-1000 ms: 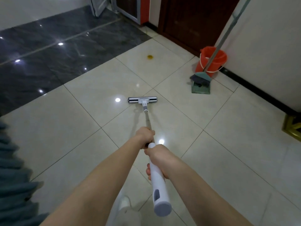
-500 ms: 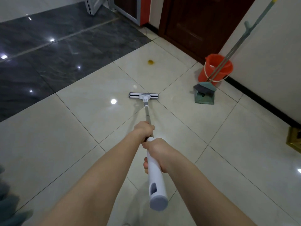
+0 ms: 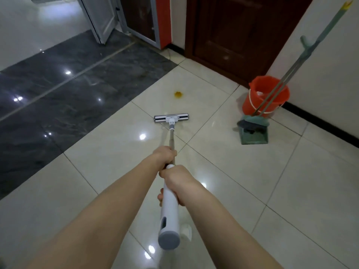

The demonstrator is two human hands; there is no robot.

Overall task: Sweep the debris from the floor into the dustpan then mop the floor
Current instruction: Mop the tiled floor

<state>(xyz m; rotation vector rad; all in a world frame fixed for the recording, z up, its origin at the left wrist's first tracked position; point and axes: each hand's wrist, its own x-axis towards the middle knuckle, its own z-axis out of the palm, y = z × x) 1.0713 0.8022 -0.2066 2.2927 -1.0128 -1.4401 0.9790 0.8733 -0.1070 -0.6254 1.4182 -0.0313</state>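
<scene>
Head view, going left to right. There's a dark strip [image 3: 58, 90] of glossy stone on the far left, and pale tiles cover the rest of the floor [image 3: 223, 171]. Near the middle, the left hand [image 3: 166, 155] is wrapped round the thin metal shaft of the mop [image 3: 172, 139], further down the pole. The right hand [image 3: 175, 181] sits just behind it, fingers [image 3: 160, 197] curled tight round the fat white grip. Both have a full hold, nothing loose.

The mop head [image 3: 171, 118] lies flat on the pale tile straight ahead, square to the pole. Just past it and a touch right is a yellowish stain [image 3: 178, 94], near the head but not touched. Over by the wall on the right, the broom [image 3: 279, 90] stands parked in the green dustpan [image 3: 254, 137], right in front of the red bucket [image 3: 268, 98]. Might be dark bits in the pan, but it's too blurry to swear to.

So I'd say the sweeping's done and this is the mopping step. As I read it, the next move is to push the head forward over that stain, flat and with some weight on it, then work across the other tiles.
</scene>
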